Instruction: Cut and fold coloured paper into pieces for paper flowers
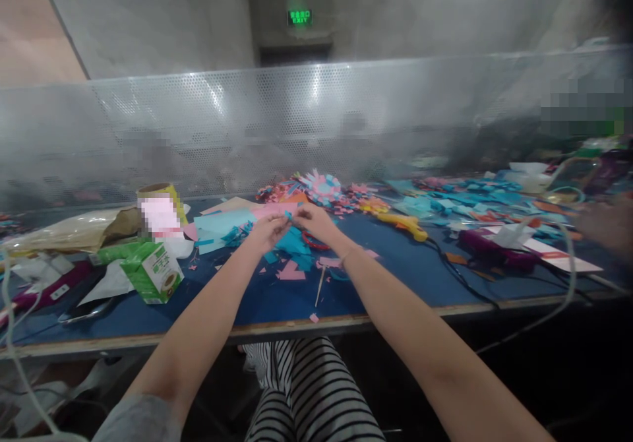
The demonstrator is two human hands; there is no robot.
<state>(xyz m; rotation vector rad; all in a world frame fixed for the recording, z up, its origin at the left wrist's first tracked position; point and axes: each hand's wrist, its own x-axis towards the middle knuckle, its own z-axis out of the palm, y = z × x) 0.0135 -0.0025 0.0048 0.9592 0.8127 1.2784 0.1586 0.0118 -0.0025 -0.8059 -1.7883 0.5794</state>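
Observation:
Both my arms reach out over a blue table (pixel 410 277). My left hand (pixel 267 229) and my right hand (pixel 312 221) meet above a heap of blue paper scraps (pixel 294 244), fingers pinched together on a small blue paper piece (pixel 288 216) held between them. Pink paper scraps (pixel 291 272) and a thin stick (pixel 320 286) lie just in front of my hands. Red scissor handles (pixel 316 244) peek out under my right wrist.
A green carton (pixel 153 272) and a yellow tape roll (pixel 165 199) stand at the left. Paper flowers (pixel 321 187) lie behind my hands. A yellow glue gun (pixel 403 223) and a purple tool (pixel 487 247) with cords lie at the right. Another person's hand (pixel 608 224) shows at far right. A perforated metal screen (pixel 247 125) closes the back.

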